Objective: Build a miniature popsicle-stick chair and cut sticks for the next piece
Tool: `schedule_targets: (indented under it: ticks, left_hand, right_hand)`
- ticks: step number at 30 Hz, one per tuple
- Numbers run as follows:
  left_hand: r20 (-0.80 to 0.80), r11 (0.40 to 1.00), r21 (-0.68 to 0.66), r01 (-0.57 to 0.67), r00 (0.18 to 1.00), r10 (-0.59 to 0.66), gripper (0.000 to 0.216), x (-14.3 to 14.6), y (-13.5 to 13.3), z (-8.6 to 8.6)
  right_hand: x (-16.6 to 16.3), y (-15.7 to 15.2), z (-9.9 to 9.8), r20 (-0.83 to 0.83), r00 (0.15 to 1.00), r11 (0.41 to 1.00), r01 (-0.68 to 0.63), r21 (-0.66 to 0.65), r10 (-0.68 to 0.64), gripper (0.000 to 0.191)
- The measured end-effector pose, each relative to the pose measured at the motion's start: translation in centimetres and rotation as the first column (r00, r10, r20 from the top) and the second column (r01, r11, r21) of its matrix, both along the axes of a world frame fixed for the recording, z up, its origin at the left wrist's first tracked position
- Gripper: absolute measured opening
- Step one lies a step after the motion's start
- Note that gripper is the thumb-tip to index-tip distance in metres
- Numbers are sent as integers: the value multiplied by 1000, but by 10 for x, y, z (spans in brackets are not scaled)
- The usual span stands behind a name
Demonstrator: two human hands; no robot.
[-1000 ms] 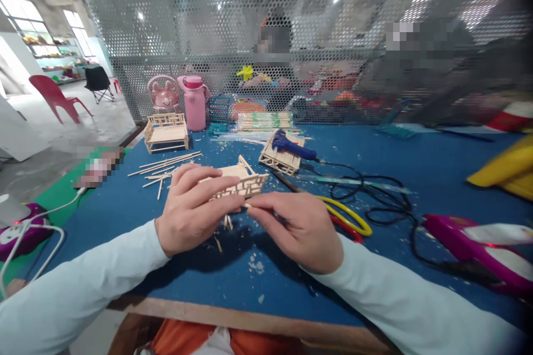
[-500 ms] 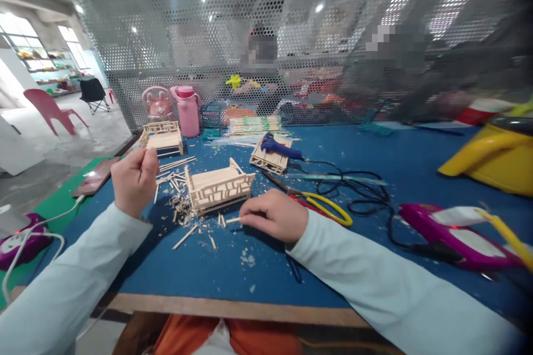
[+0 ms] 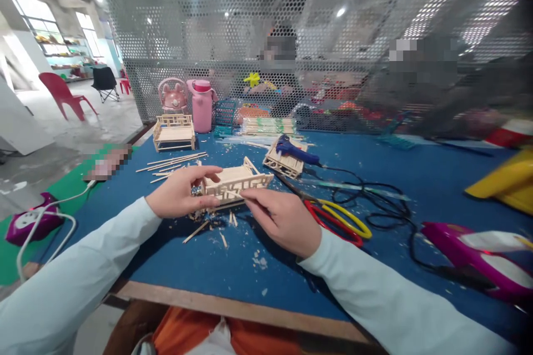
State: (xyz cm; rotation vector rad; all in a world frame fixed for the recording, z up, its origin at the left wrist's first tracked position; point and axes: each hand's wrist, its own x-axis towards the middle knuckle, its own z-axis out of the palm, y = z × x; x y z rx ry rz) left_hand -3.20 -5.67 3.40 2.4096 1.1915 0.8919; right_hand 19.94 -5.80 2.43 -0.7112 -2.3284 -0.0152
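A small bed-shaped model of light wooden sticks [image 3: 237,182] stands on the blue table [image 3: 233,266] in front of me. My left hand [image 3: 180,193] grips its left end, thumb on top and fingers curled below. My right hand [image 3: 283,218] pinches the model's front rail with thumb and forefinger. Short stick offcuts [image 3: 208,227] and chips lie under and beside the model.
A finished stick model [image 3: 174,132] stands at the back left near a pink bottle [image 3: 202,105]. A blue glue gun [image 3: 296,150] rests on another stick frame [image 3: 286,162]. Scissors with red and yellow handles [image 3: 339,219], black cables, loose long sticks [image 3: 175,162] and a magenta object [image 3: 478,258] lie around. People sit behind the mesh screen.
My left hand came down from the raised position at the left and took hold of the model's left end. My right hand moved from the table onto the model's front rail.
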Motion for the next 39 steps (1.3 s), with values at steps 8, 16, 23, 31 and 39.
schedule_targets:
  ticks: [8, 16, 23, 31, 39]
  left_hand:
    - [106, 997, 12, -74, 992, 72, 26, 17, -3, -7]
    - [122, 987, 134, -87, 990, 70, 21, 22, -7, -11]
    - [125, 991, 76, -110, 987, 100, 19, 18, -3, -12]
    - [-36, 998, 26, -61, 997, 62, 26, 11, -3, -5]
    - [-141, 999, 41, 10, 990, -4, 24, 5, 2, -7]
  right_hand:
    - [-15, -9, 2, -73, 995, 996, 70, 64, -65, 16]
    - [-13, -14, 1, -144, 989, 996, 51, 80, -39, 15]
    - [-4, -15, 2, -93, 982, 984, -156, 87, 164, 18]
    - [-1, -12, -2, -8, 976, 976, -218, 29, 218, 18]
    - [-11, -4, -10, 18, 999, 996, 51, -73, -50, 16]
